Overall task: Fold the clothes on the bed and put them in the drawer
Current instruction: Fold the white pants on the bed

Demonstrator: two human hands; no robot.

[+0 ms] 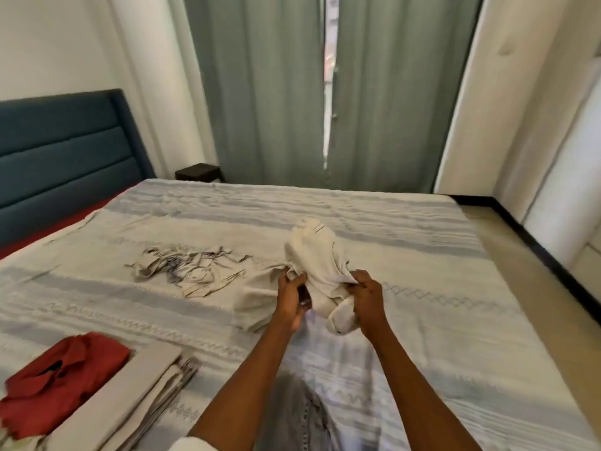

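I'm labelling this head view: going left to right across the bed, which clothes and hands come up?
Red shirt → folded beige stack → crumpled striped garment → left hand → cream garment held by both hands → right hand.

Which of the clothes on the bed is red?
The folded red shirt, lying on the beige stack at the near left. The garment in both hands and the crumpled striped one are cream or beige.
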